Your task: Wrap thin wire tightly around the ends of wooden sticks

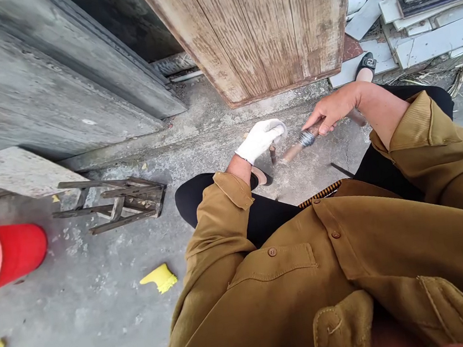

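My left hand [261, 139], in a white glove, is closed with its fingers curled together. Whatever lies in them is hidden. Just below its fingers is a short brown peg-like piece [273, 155]; I cannot tell if the hand touches it. My bare right hand [335, 109] grips the brown end of a wooden stick wrapped with wire [306, 138]. Silvery wire winds around its middle, and its paler end points down and left, close to the brown piece and apart from the glove. Both hands are low over the concrete ground, between my knees.
A weathered wooden panel [257, 31] leans ahead over a concrete ledge. To the left are a small wooden stool on its side [134, 198], a red bucket [22, 247] and yellow scraps [160, 278]. Stacked boards and tiles [435, 22] lie at the far right.
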Demonstrator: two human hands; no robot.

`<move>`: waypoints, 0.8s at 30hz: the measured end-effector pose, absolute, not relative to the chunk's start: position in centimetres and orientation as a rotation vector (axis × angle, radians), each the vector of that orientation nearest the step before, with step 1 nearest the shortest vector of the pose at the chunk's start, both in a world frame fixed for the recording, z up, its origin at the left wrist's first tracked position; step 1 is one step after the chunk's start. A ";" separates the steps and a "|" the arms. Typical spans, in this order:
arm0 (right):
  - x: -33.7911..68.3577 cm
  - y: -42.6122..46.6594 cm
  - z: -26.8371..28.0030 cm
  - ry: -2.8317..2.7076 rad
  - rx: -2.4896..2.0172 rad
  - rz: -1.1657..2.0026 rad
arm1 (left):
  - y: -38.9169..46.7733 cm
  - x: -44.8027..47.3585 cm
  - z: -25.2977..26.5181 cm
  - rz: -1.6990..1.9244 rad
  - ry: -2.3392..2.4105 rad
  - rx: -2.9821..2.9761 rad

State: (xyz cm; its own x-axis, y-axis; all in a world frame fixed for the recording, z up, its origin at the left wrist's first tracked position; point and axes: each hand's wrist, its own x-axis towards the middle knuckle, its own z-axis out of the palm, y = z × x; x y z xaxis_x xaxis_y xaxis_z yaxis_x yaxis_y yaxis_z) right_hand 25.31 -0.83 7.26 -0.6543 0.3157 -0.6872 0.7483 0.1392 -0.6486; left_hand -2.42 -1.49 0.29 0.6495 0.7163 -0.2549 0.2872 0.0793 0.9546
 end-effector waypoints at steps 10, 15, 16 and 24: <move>24.1 -1.0 7.4 2.408 1.799 -1.258 | -3.1 -1.1 0.1 0.337 0.721 1.481; 24.2 -0.9 5.8 2.018 1.290 -0.997 | -3.0 -1.1 -0.1 0.235 0.729 1.609; 24.3 -1.1 5.9 1.935 1.166 -1.097 | -2.9 -1.2 -0.2 0.229 0.724 1.607; 25.5 -1.0 8.2 2.029 1.030 -1.595 | -2.1 -1.5 -0.4 0.371 0.730 1.505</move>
